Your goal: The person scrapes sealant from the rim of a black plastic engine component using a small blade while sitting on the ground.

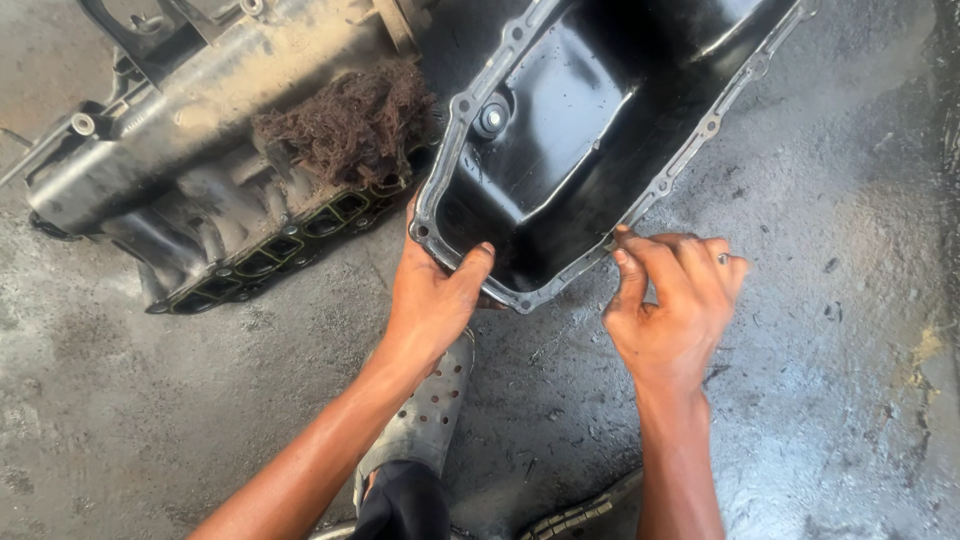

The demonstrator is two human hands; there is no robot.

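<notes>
A black metal oil pan [570, 110] lies open side up on the wet concrete floor, with a grey bolt-hole flange around its rim and a drain plug [491, 119] inside. My left hand [432, 290] grips the pan's near corner, thumb over the flange. My right hand [672, 290] pinches at the flange edge on the near right side, fingertips touching the rim. Whether something small sits between those fingers I cannot tell.
A dirty grey intake manifold [210, 130] lies to the left, with a wad of brown fibrous material [345, 120] on top. My foot in a grey perforated clog [425, 415] rests under my left arm. Another shoe edge [580, 515] shows at the bottom.
</notes>
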